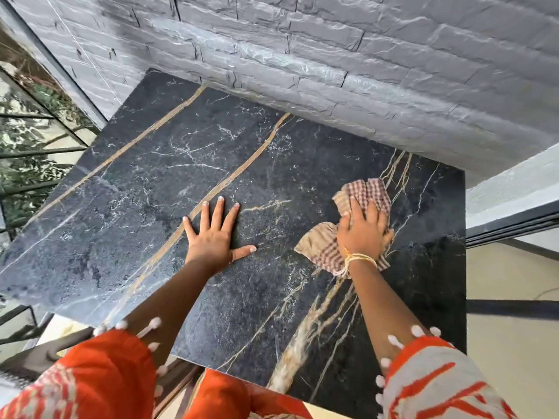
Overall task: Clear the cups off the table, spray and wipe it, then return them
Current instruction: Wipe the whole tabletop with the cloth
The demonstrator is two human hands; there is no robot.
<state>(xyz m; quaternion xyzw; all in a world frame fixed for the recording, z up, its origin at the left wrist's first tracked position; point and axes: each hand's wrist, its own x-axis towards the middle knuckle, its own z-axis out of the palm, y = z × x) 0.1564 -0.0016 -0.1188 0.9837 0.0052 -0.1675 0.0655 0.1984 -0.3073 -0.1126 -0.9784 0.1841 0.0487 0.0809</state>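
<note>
I see a dark stone desk (169, 164) w/ white cracks and long gold-brown lines running across it. It looks like black marble, a bit shiny on the right side. No cups on it in this view.

My left hand (216, 234) lies flat on the desk near the middle. Fingers are straight and spread wide, thumb sticking out toward 3 o'clock. It holds nothing, just presses down.

My right hand (364, 229) is at about 3 o'clock from the left one, near the right part of the desk. It lies on top of a cloth (322, 247), fingers mostly straight and pushing it down onto the stone. Can't tell if the fingertips curl into it.

The cloth is crumpled, w/ small red and cream checks. One part sticks out at 12 o'clock past the fingers, another part spills out at 8 o'clock by the wrist. A yellow thread band (360, 259) sits round that wrist.

Orange and cream sleeves (429, 385) w/ little white pom-poms show at 6 o'clock. A grey stone wall (332, 55) runs along the far edge at 12 o'clock.
</note>
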